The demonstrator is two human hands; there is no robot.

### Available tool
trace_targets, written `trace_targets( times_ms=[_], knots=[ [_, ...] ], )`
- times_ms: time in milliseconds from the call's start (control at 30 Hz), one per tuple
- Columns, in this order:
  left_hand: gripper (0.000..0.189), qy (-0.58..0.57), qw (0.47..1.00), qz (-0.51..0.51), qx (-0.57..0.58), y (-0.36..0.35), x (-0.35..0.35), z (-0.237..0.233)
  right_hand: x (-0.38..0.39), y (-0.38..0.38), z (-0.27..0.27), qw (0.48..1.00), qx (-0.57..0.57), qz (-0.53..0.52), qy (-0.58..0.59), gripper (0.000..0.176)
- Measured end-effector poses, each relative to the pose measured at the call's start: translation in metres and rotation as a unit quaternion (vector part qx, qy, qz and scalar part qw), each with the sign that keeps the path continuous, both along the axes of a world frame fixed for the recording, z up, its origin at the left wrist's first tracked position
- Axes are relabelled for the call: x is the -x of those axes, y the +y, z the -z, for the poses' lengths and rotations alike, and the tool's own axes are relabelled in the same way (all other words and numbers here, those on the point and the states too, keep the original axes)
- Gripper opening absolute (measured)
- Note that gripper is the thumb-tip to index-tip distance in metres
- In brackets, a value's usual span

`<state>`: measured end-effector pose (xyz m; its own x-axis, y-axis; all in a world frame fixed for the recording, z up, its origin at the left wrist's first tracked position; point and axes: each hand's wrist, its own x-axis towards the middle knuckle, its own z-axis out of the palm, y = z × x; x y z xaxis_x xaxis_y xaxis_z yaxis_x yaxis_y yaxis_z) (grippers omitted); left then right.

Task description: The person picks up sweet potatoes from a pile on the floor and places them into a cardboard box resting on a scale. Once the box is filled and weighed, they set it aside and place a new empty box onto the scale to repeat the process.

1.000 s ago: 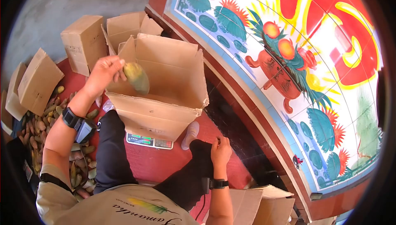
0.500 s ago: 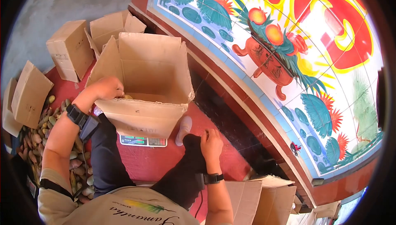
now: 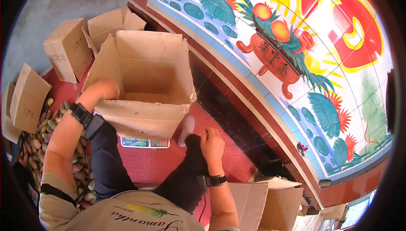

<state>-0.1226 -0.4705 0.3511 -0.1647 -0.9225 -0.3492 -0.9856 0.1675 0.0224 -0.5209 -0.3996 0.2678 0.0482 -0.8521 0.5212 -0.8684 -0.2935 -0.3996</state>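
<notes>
A large open cardboard box stands on a digital scale, whose display and keys show at the box's near side. My left hand reaches over the box's near left rim; its fingers are hidden inside, so what they hold cannot be made out. The part of the box floor in view is bare cardboard. My right hand rests by my right knee, fingers loosely curled and apart, with nothing in it.
A heap of tubers lies on the red mat at my left. More cardboard boxes stand behind at the left, at far left and at lower right. A painted tile wall runs along the right.
My left hand has gone deeper into the box, and its fingers are now out of sight. The yellowish item near them no longer shows. The view has shifted slightly.
</notes>
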Motion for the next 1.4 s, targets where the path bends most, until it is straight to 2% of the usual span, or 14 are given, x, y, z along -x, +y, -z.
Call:
trace_targets(
  times_ms=[100,200,267,400,467,600,700,867,1100,1167,1400],
  knots=[
    [0.018,-0.052,0.998,-0.017,-0.038,0.003,0.008,-0.005,0.000,0.001,0.001,1.000,-0.015,0.002,0.006,0.009],
    [0.017,-0.035,0.998,0.005,-0.042,-0.005,-0.002,0.008,-0.002,0.001,-0.002,1.000,-0.017,0.003,0.009,0.009],
    [0.019,-0.022,0.999,-0.017,-0.044,-0.002,0.001,0.004,-0.003,0.001,-0.002,1.000,-0.021,0.005,0.007,0.010],
    [0.018,-0.038,0.998,0.017,-0.052,-0.004,0.001,0.004,-0.002,-0.001,0.002,1.000,0.001,0.002,0.019,0.011],
    [0.018,-0.045,0.995,0.042,-0.075,-0.009,-0.003,0.014,-0.004,-0.001,0.001,0.999,-0.027,0.000,0.029,0.011],
    [0.020,-0.025,0.999,0.043,-0.022,-0.005,0.002,0.009,-0.008,-0.004,0.003,0.999,-0.018,0.008,0.034,0.012],
    [0.023,-0.030,0.998,0.050,-0.029,0.003,0.009,-0.008,-0.012,-0.003,-0.002,0.999,-0.030,0.004,0.034,0.013],
    [0.031,0.031,0.997,0.007,0.071,0.005,0.009,-0.006,-0.015,-0.005,-0.002,0.998,-0.040,0.002,0.047,0.015],
    [0.032,0.094,0.985,-0.042,0.140,0.011,0.014,-0.016,-0.022,-0.004,-0.003,0.998,-0.045,-0.012,0.035,0.013],
    [0.034,0.142,0.963,-0.039,0.225,0.013,0.013,-0.015,-0.026,-0.005,-0.004,0.999,-0.035,-0.022,0.035,0.013],
    [0.038,0.215,0.935,-0.038,0.281,0.032,0.024,-0.046,-0.040,-0.008,-0.012,0.997,-0.054,-0.044,0.044,0.013]
  ],
)
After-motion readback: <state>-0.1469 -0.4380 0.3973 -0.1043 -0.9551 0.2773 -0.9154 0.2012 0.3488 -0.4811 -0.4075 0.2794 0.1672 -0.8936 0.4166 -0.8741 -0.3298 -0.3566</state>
